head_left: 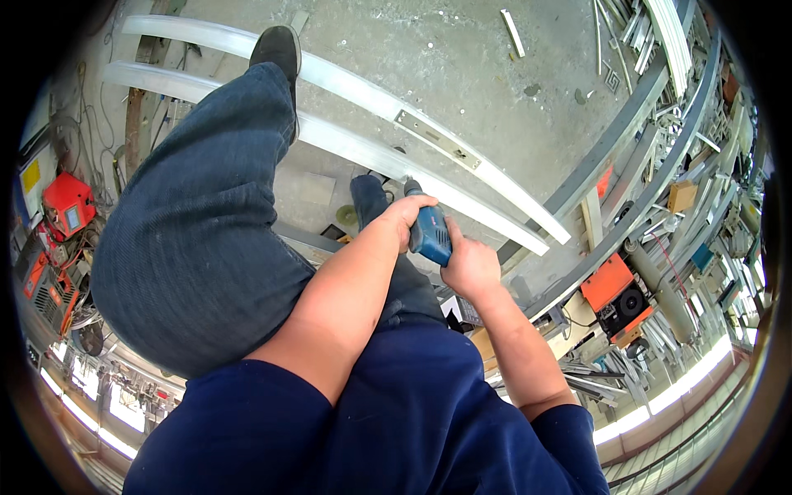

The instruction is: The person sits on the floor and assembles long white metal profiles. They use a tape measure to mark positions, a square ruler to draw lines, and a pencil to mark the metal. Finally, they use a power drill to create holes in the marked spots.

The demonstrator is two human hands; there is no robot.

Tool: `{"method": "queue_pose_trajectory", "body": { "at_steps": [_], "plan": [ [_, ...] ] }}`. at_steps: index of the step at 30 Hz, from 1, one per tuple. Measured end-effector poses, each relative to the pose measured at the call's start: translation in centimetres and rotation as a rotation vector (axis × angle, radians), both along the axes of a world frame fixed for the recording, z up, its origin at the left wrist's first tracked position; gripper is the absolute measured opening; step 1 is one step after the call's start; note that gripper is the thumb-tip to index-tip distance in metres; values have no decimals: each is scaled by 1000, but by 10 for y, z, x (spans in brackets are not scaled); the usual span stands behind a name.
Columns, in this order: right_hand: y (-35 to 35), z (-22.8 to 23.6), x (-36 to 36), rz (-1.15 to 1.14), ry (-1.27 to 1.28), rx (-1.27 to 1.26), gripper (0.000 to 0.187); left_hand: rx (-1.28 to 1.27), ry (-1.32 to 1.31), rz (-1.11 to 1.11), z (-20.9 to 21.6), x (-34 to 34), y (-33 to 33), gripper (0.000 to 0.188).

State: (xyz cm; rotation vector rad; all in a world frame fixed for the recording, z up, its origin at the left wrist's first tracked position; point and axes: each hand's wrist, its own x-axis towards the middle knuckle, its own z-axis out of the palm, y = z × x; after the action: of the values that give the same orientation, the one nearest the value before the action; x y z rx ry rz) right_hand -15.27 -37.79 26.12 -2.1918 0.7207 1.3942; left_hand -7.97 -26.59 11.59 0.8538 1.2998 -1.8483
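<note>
Both my hands are on a blue power drill (pixel 431 237). My left hand (pixel 401 219) is wrapped around its front part, close to the chuck. My right hand (pixel 472 266) grips it at the rear handle. The drill's nose is at the nearer white metal bar (pixel 351 147); whether the bit has entered it I cannot tell. Beside that bar runs a second white metal bar (pixel 355 89), with a slotted metal plate (pixel 437 139) along its face. My shoe (pixel 278 56) rests across the bars, farther left.
A dark grey steel beam (pixel 610 140) crosses at the right, with heaps of metal offcuts (pixel 718 157) beyond it. An orange case (pixel 609 285) sits at the right. Red machines (pixel 69 202) and cables stand at the left. One short metal strip (pixel 512 33) lies on the concrete floor.
</note>
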Motion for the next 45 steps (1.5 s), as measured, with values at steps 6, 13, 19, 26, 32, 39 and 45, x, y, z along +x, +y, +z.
{"method": "queue_pose_trajectory", "body": {
  "at_steps": [6, 13, 19, 26, 32, 39, 45],
  "plan": [
    [2, -2, -5, -23, -15, -2, 84, -26, -13, -72, 2, 3, -2, 38],
    [4, 2, 4, -12, 33, 18, 84, -57, 16, 1, 4, 7, 6, 36],
    [8, 6, 14, 8, 44, 14, 84, -83, 23, 22, 6, 12, 12, 33],
    [14, 5, 12, 20, 45, 11, 87, -111, 19, 18, 1, 10, 16, 34],
    [14, 4, 10, 10, 38, 7, 86, -101, -5, 1, -3, 6, 15, 35],
    [9, 7, 15, 21, 6, 11, 81, -121, 10, 21, -4, 7, 15, 42],
    [-1, 9, 26, 71, 10, 53, 76, -138, 75, 94, -6, 8, 16, 44]
  ]
}}
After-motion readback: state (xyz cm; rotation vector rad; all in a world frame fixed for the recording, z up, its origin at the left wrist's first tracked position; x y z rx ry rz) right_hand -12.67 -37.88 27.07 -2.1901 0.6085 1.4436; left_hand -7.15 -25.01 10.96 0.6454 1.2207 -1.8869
